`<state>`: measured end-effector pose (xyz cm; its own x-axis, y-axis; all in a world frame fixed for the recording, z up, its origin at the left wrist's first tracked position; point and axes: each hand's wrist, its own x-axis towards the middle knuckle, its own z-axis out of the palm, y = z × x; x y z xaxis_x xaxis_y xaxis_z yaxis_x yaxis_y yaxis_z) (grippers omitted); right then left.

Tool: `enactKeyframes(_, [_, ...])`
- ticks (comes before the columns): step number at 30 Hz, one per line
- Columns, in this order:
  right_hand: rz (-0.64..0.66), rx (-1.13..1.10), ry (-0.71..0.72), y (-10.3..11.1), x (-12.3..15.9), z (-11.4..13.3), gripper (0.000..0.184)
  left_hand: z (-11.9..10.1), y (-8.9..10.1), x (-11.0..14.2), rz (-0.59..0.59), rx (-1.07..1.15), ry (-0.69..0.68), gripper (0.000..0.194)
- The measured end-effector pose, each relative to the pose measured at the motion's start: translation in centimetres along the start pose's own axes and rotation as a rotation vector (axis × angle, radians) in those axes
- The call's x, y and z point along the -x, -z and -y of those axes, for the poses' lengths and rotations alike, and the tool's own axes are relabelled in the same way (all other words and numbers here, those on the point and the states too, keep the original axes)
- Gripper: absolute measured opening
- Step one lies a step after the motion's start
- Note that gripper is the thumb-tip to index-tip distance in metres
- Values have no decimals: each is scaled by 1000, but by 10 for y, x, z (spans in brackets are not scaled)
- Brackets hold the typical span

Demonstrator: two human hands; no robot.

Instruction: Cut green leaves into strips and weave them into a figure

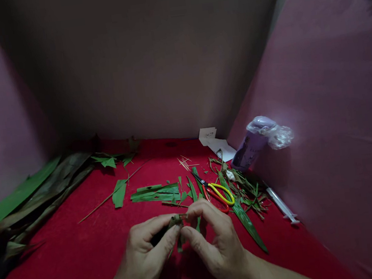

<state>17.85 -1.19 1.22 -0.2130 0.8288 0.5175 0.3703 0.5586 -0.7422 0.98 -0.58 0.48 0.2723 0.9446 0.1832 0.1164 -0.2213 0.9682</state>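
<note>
My left hand [145, 248] pinches a small folded piece of leaf [176, 222], dull green and brownish, between thumb and fingers. From the other side my right hand [221, 244] closes its thumb and forefinger on the right end of the same piece. A narrow strip hangs below the fingertips, and the hands cover much of the fold. Just beyond my right hand lie scissors [208, 188] with one yellow and one red handle, blades toward the back. Cut green leaf strips [155, 193] are spread past my left hand.
Long leaves [52, 187] lie along the left wall, near a thin stick [101, 200]. Toothpicks [185, 162], white paper [221, 149] and a purple bottle in clear plastic [251, 145] stand farther back. Leaf scraps [252, 194] and a syringe [282, 204] are at right.
</note>
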Motion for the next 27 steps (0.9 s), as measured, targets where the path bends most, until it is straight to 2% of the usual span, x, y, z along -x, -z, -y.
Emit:
enactKeyframes(3, [15, -49, -37, 0, 0, 0, 7, 0, -3, 0, 72, -142, -99, 18])
enactKeyframes(5, [34, -111, -114, 1, -1, -2, 8, -1, -5, -1, 110, -150, -92, 18])
enactKeyframes(9, [127, -517, -395, 0, -4, -6, 10, -3, -6, -3, 143, -92, -15, 19])
enactKeyframes(11, [141, -634, -446, 1, -6, -8, 10, -4, -6, -3, 158, -84, -16, 23])
enactKeyframes(13, [102, -554, -389, 2, -7, -9, 6, -4, -5, -3, 176, -74, -14, 23])
enactKeyframes(15, [52, -380, -272, 4, -8, -9, 7, -5, -5, -3, 204, -71, -7, 22])
enactKeyframes(18, [45, -214, -100, 7, -9, -9, 13, -6, -4, -3, 221, -109, 3, 25])
enactKeyframes(20, [44, -177, -38, 8, -9, -9, 15, -5, -4, -4, 199, -133, 1, 29])
enactKeyframes(27, [28, -97, -41, 4, -7, -10, 14, -2, -7, -4, 113, 72, 56, 17])
